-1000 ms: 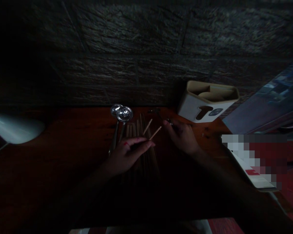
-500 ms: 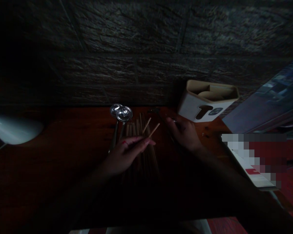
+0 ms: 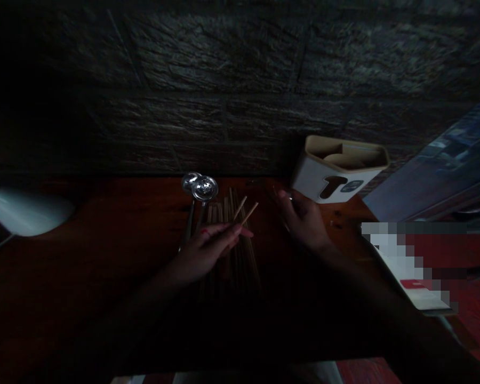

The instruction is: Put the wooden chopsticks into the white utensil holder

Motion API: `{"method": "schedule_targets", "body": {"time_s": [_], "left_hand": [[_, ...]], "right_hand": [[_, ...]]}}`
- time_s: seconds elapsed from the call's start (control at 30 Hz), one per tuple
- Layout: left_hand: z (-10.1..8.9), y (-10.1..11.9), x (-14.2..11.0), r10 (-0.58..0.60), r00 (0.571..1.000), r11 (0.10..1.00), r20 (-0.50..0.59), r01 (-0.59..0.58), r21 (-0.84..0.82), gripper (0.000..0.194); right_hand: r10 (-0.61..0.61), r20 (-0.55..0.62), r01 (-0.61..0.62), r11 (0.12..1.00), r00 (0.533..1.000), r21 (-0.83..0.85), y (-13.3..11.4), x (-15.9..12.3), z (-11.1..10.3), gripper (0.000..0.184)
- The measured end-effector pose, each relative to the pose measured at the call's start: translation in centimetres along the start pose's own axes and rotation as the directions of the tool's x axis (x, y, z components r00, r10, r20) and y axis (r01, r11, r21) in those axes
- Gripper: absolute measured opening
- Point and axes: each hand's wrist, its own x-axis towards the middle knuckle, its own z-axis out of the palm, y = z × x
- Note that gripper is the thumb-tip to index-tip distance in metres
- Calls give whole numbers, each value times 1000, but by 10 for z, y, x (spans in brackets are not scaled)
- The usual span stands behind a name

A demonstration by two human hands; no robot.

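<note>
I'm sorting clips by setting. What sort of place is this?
Probably a dining area, perhaps a small eatery, though it's too dim to be sure: chopsticks and ladles lie on a wooden table, with a divided holder near the wall.

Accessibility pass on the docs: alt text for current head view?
A bare left hand holds two thin wooden sticks over similar loose sticks on a reddish-brown wooden table. The bare right hand is curled to their right, its contents unclear. Two shiny metal ladles lie left; a white, tan-rimmed holder stands right, by a dark stone-look wall.
</note>
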Motion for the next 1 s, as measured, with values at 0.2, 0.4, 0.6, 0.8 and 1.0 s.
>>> {"method": "schedule_targets", "body": {"time_s": [0.2, 0.4, 0.6, 0.8, 1.0], "left_hand": [[-2, -6, 4, 15, 998, 995, 63, -9, -100, 43], [2, -2, 0, -2, 998, 999, 66, 4, -36, 43], [-1, -4, 0, 28, 998, 999, 60, -30, 27, 42], [1, -1, 0, 13, 991, 992, 130, 4, -130, 38], [-2, -4, 2, -5, 983, 968, 186, 52, -248, 35]], "right_hand": [[-228, 214, 192, 965, 950, 176, -33, -17, 3, 29], [-33, 3, 34, 997, 999, -65, -11, -1, -6, 41], [-204, 195, 183, 975, 959, 124, -29, -13, -2, 31], [-78, -13, 78, 995, 997, -55, -16, -4, -6, 39], [-218, 236, 183, 970, 947, 159, -39, -21, 2, 27]]}}
